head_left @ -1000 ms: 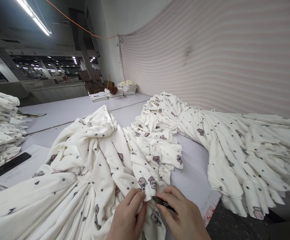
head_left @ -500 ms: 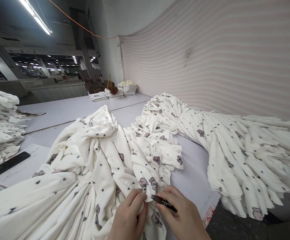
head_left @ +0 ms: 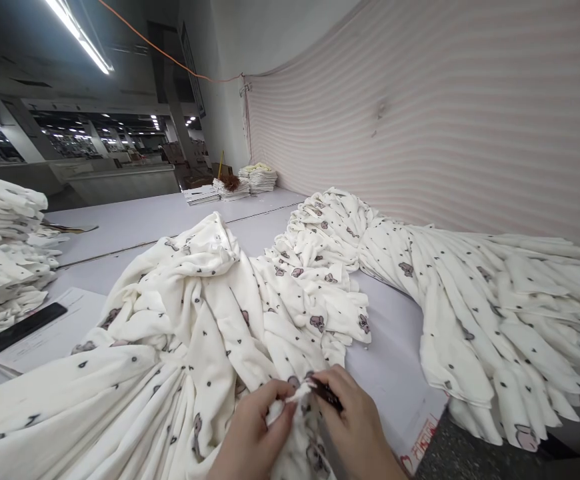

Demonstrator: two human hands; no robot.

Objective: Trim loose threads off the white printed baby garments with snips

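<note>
Head view: L hand (head_left: 255, 427), lower ctr of frame, fingers closed in a pinch on a fold of white printed fleece (head_left: 210, 300), which is bunched across ctr & lower L of the tabletop (head_left: 385, 360). R hand (head_left: 357, 420), just beside it, lower ctr-R, fingers curled round black thread snips (head_left: 327, 395), tips at the pinched fabric; blades blurred, can't tell if apart. 2nd fleece bundle (head_left: 460, 293) at R. Far L: white cloth pile (head_left: 0, 240); below it, black phone (head_left: 20, 330) on paper sheet (head_left: 83, 303).
</note>
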